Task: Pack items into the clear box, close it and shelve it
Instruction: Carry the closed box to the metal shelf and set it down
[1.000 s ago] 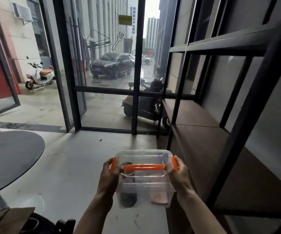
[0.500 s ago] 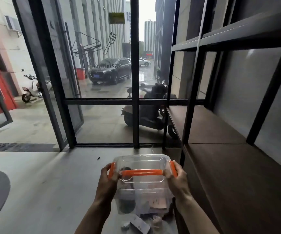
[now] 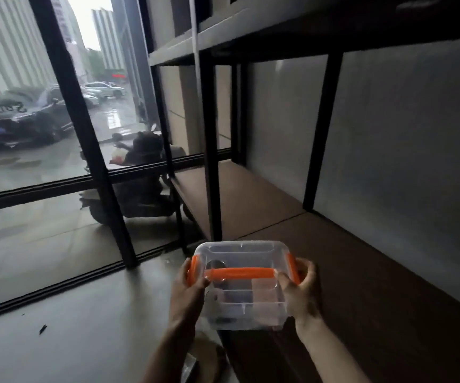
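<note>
The clear box [image 3: 244,299] has a lid on it, an orange handle across the top and orange clips at both ends. Dim shapes of items show through its walls. My left hand [image 3: 188,291] grips its left end and my right hand [image 3: 302,290] grips its right end. I hold it in the air at the front edge of the brown shelf board [image 3: 361,286] of a black metal rack.
A black rack post [image 3: 212,150] rises just beyond the box, and another shelf board [image 3: 333,26] runs overhead. A glass wall with black frames [image 3: 85,128] stands to the left, with a scooter and cars outside. Some small things lie on the grey floor [image 3: 85,327] under my arms.
The view has swung right toward the rack. The box, held in both hands, now hangs over the shelf's front edge instead of over the floor.
</note>
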Demonstrator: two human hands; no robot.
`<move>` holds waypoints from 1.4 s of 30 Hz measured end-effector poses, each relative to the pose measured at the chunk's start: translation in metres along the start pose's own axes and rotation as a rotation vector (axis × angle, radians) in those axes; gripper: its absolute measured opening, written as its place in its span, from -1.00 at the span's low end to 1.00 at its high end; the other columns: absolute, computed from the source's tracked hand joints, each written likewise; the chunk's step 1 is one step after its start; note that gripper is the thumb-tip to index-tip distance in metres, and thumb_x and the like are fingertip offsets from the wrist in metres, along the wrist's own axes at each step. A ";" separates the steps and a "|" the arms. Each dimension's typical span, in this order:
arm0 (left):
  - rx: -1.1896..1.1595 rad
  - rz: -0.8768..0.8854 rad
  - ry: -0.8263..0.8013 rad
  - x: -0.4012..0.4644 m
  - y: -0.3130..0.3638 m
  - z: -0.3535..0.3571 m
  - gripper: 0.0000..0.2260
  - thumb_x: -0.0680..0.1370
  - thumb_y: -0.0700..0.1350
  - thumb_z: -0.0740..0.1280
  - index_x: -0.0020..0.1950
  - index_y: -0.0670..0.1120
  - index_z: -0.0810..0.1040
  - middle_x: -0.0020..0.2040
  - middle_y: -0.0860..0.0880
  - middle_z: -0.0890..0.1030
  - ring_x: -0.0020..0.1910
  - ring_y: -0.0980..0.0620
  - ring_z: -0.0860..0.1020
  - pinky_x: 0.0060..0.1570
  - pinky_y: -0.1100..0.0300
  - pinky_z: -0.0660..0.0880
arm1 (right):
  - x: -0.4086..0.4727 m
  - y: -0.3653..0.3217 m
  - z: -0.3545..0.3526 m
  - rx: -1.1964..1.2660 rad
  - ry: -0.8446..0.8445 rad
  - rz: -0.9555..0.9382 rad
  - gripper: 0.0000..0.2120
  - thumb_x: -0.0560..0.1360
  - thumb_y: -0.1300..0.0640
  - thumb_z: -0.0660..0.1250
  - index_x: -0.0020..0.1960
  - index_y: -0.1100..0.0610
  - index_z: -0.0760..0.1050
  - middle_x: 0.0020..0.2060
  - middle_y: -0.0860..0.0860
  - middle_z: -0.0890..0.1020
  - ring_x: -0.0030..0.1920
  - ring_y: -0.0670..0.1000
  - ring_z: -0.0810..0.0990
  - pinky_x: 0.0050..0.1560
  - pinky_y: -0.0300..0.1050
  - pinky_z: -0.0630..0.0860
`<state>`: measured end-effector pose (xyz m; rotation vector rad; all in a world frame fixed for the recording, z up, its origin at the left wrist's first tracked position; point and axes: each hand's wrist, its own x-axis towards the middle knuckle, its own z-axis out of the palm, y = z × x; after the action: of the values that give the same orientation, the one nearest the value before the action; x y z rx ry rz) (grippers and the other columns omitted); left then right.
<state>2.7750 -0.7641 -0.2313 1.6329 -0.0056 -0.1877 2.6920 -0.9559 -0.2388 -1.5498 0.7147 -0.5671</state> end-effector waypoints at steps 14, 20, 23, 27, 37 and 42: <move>0.158 0.091 -0.781 0.069 -0.008 0.219 -0.69 0.51 -0.26 0.38 0.07 0.16 0.60 -0.07 0.09 0.72 -0.08 0.15 0.68 -0.25 0.28 0.57 | 0.037 0.035 -0.151 -0.216 0.707 0.215 -0.57 0.47 -0.08 0.46 0.26 -0.01 0.43 -0.01 -0.03 0.55 -0.10 -0.07 0.55 -0.13 -0.04 0.60; 0.196 0.072 -1.008 0.058 -0.041 0.258 -0.52 0.43 -0.46 0.29 0.26 -0.08 0.60 0.05 -0.10 0.71 0.05 -0.12 0.68 0.03 -0.10 0.63 | 0.009 0.065 -0.177 -0.311 0.800 0.359 -0.50 0.49 -0.06 0.44 0.38 0.01 0.42 0.03 -0.07 0.58 -0.01 -0.07 0.59 0.00 -0.09 0.60; 0.236 0.067 -1.056 0.053 -0.060 0.267 -0.48 0.40 -0.50 0.27 0.25 -0.08 0.61 0.06 -0.12 0.71 0.04 -0.16 0.68 0.04 -0.20 0.61 | 0.001 0.079 -0.174 -0.325 0.806 0.417 -0.43 0.53 -0.03 0.40 0.48 0.00 0.32 0.01 -0.14 0.53 -0.07 -0.18 0.54 -0.04 -0.20 0.52; 0.284 0.041 -1.074 0.054 -0.083 0.268 -0.50 0.41 -0.47 0.28 0.24 -0.05 0.61 0.07 -0.12 0.70 0.04 -0.14 0.67 0.06 -0.25 0.59 | -0.006 0.101 -0.167 -0.349 0.791 0.502 -0.34 0.55 -0.03 0.37 0.57 0.02 0.20 0.38 0.03 0.48 0.34 0.05 0.50 0.30 -0.01 0.48; 0.378 0.076 -1.094 0.059 -0.096 0.254 -0.58 0.55 -0.21 0.40 0.39 0.02 0.49 0.19 -0.04 0.63 0.17 -0.08 0.60 0.16 -0.15 0.56 | -0.004 0.129 -0.142 -0.401 0.784 0.601 -0.32 0.55 0.01 0.36 0.59 0.01 0.15 0.48 0.05 0.40 0.45 0.09 0.41 0.40 0.09 0.44; 0.482 0.143 -1.157 0.061 -0.102 0.250 -0.43 0.57 -0.18 0.36 0.54 0.09 0.30 0.38 0.01 0.50 0.32 -0.06 0.51 0.24 -0.08 0.52 | -0.006 0.133 -0.134 -0.442 0.801 0.598 -0.36 0.58 -0.06 0.29 0.59 -0.01 0.14 0.44 0.04 0.44 0.41 0.06 0.46 0.35 0.09 0.48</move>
<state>2.7931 -1.0114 -0.3542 1.7678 -1.1126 -1.0549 2.5762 -1.0474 -0.3566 -1.3649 1.9408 -0.5867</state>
